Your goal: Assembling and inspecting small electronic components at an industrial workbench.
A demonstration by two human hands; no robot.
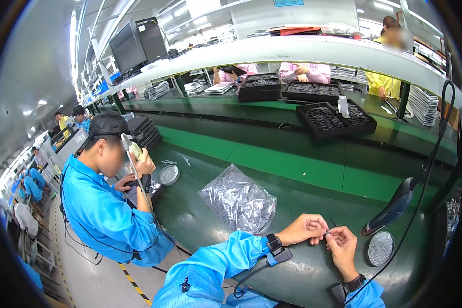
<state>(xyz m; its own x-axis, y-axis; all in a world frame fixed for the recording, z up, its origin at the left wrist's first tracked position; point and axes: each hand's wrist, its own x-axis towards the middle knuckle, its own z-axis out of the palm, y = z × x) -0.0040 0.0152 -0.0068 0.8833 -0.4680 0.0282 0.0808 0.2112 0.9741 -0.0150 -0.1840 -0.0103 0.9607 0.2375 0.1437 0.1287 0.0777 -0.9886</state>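
My left hand (304, 229) and my right hand (341, 245) meet over the dark green bench. Both are closed, thumbs and fingers pinched together at one spot. A tiny dark piece seems to lie between the fingertips, too small to name. A thin dark tip (334, 223) shows just beyond the right fingers. Left of my hands lies a clear plastic bag (239, 199) filled with small grey parts. To the right of my right hand sits a round dish (380, 248) of tiny shiny pieces. Farther right, a dark electric screwdriver (392, 208) rests at a slant with its cable.
A co-worker in a blue smock (108, 205) works close on my left, holding a tool, near a second round dish (169, 175). Black trays (336, 119) of parts stand across the bench beneath a white shelf (272, 50). A black cable (430, 169) loops down on the right.
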